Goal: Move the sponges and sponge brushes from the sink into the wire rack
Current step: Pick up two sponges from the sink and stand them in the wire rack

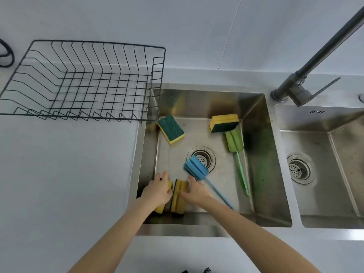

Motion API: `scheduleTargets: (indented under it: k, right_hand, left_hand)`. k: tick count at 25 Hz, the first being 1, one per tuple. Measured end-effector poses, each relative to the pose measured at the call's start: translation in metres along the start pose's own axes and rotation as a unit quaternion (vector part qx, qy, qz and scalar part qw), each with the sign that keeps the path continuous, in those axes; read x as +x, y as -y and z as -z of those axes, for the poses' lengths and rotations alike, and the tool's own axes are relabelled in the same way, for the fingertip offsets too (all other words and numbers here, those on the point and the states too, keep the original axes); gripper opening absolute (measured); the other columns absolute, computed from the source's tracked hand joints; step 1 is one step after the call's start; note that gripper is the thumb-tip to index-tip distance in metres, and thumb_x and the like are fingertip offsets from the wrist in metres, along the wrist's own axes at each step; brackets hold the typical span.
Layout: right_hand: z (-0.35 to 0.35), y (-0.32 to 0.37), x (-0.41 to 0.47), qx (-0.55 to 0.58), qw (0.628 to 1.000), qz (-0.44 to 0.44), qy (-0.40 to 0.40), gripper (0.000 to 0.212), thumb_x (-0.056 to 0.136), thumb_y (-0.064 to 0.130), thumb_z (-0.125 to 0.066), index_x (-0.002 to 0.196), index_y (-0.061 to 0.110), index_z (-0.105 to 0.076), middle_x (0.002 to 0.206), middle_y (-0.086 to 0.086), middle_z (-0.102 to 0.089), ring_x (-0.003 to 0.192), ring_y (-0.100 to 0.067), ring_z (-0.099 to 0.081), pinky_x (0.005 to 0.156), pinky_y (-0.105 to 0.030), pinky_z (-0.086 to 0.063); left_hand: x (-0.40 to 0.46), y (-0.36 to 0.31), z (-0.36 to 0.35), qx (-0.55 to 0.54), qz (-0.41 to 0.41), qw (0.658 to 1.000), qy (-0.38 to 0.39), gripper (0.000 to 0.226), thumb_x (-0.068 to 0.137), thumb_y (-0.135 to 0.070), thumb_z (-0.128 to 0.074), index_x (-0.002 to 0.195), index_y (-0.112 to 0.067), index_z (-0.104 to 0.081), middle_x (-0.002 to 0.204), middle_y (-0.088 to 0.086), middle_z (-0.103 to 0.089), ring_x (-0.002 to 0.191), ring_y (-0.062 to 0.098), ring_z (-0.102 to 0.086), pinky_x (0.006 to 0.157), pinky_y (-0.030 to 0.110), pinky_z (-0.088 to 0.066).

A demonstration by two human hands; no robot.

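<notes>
Sponges and brushes lie scattered across the left basin of my sink [256, 154], and both my hands are down at its 7 o'clock corner. My left hand [158, 191] lies curled over a yellow sponge [160, 208] pressed against the near left wall; only its yellow ends show past my fingers, so I cannot tell how firm the grip is. My right hand [195, 192] rests with fingers partly bent against a second yellow sponge [178, 198], which stands on edge just beside the first, its long axis running from 12 to 6 o'clock and its dark scouring face turned toward 9 o'clock.

A blue sponge brush [197, 168] lies with its foam head over the edge of the drain [202, 156] and its thin handle running toward 5 o'clock, passing under my right wrist. A green sponge brush [234, 142] lies along the right wall, head toward 12 o'clock, handle toward 6 o'clock. A green-topped sponge [171, 129] sits at 10 o'clock, scouring side up, long axis tilted from 11 to 5 o'clock. Another sponge [223, 123] sits in the far corner at 1 o'clock, tipped with its yellow side up and touching the green brush's head.

On the surface [69, 174] at 10 o'clock stands the wire rack [82, 83], its right end overhanging the sink rim.
</notes>
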State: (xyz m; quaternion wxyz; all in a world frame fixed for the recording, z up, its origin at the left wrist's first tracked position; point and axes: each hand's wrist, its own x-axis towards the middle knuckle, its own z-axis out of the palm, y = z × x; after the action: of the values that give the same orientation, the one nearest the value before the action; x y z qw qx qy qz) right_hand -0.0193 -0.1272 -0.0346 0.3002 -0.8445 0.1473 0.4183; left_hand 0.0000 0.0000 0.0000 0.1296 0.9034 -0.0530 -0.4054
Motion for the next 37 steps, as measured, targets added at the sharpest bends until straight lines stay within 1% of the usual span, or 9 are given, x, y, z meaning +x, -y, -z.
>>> scheduleTargets:
  k: [3,7,13,19,23,27,31,34,37]
  right_hand:
    - [-0.009,0.005,0.002,-0.008,1.0,-0.017,0.006,0.084,0.084,0.049,-0.055,0.148,0.022,-0.009,0.148,-0.017,-0.032,0.131,-0.033,-0.042,0.105,-0.045,-0.042]
    - [-0.011,0.01,-0.001,-0.037,0.999,-0.022,-0.015,0.08,0.085,0.048,-0.056,0.146,0.02,-0.013,0.145,-0.014,-0.034,0.128,-0.032,-0.045,0.1,-0.043,-0.042]
    - [-0.003,-0.003,0.001,0.052,0.997,-0.045,-0.015,0.075,0.084,0.022,-0.063,0.143,0.013,-0.019,0.142,-0.015,-0.032,0.125,-0.031,-0.045,0.099,-0.039,-0.045]
    - [0.007,-0.019,0.003,0.109,0.993,-0.05,-0.02,0.081,0.083,0.012,-0.063,0.147,0.009,-0.013,0.146,-0.014,-0.034,0.132,-0.029,-0.04,0.106,-0.036,-0.039]
    - [0.007,-0.028,0.004,0.134,0.989,-0.061,-0.028,0.075,0.085,0.016,-0.061,0.146,0.012,-0.017,0.144,-0.013,-0.038,0.13,-0.028,-0.042,0.105,-0.037,-0.041]
    - [0.001,-0.029,0.001,0.146,0.987,-0.062,-0.011,0.082,0.088,0.028,-0.059,0.149,0.017,-0.005,0.15,-0.011,-0.031,0.136,-0.028,-0.036,0.107,-0.039,-0.038]
    - [0.004,-0.03,0.001,0.151,0.985,-0.085,-0.003,0.086,0.086,0.025,-0.063,0.149,0.014,-0.005,0.148,-0.013,-0.034,0.134,-0.029,-0.038,0.107,-0.039,-0.039]
    - [0.012,-0.03,-0.004,0.161,0.981,-0.105,-0.018,0.075,0.087,0.021,-0.062,0.144,0.007,-0.015,0.14,-0.016,-0.043,0.128,-0.029,-0.045,0.101,-0.036,-0.043]
    - [0.022,-0.03,-0.01,0.182,0.977,-0.11,-0.032,0.061,0.089,0.02,-0.059,0.137,0.004,-0.024,0.132,-0.017,-0.049,0.12,-0.029,-0.052,0.09,-0.03,-0.046]
  left_hand:
    - [0.003,0.001,-0.005,-0.004,0.031,0.999,0.007,0.066,0.094,-0.024,-0.041,0.146,-0.01,-0.001,0.151,0.018,-0.023,0.124,0.032,-0.047,0.094,0.036,-0.046]
    - [0.007,0.0,-0.008,-0.016,0.042,0.999,-0.012,0.066,0.092,-0.017,-0.046,0.145,-0.012,-0.007,0.146,0.016,-0.034,0.122,0.03,-0.049,0.094,0.035,-0.046]
    - [0.019,0.002,-0.015,-0.093,0.053,0.994,0.009,0.063,0.09,-0.018,-0.052,0.143,-0.008,-0.019,0.144,0.017,-0.036,0.128,0.032,-0.043,0.102,0.038,-0.041]
    - [0.024,0.0,-0.017,-0.196,0.069,0.977,0.039,0.058,0.087,-0.018,-0.057,0.137,-0.005,-0.032,0.135,0.018,-0.047,0.121,0.029,-0.049,0.097,0.034,-0.045]
    - [0.031,0.003,-0.019,-0.242,0.082,0.964,0.074,0.057,0.084,-0.02,-0.061,0.134,-0.007,-0.037,0.136,0.017,-0.045,0.121,0.03,-0.049,0.1,0.037,-0.046]
    - [0.033,-0.001,-0.02,-0.27,0.085,0.954,0.102,0.044,0.086,-0.015,-0.057,0.127,-0.008,-0.043,0.13,0.015,-0.051,0.119,0.029,-0.051,0.087,0.031,-0.049]
    - [0.034,-0.001,-0.019,-0.261,0.086,0.956,0.1,0.057,0.082,-0.021,-0.063,0.132,-0.009,-0.038,0.135,0.014,-0.048,0.124,0.029,-0.047,0.099,0.038,-0.045]
    - [0.035,-0.002,-0.019,-0.243,0.093,0.961,0.089,0.074,0.073,-0.035,-0.07,0.133,-0.011,-0.035,0.136,0.014,-0.043,0.123,0.03,-0.045,0.103,0.045,-0.044]
    - [0.032,-0.011,-0.017,-0.257,0.091,0.96,0.058,0.076,0.073,-0.039,-0.07,0.133,-0.009,-0.034,0.135,0.015,-0.038,0.123,0.03,-0.044,0.103,0.041,-0.044]
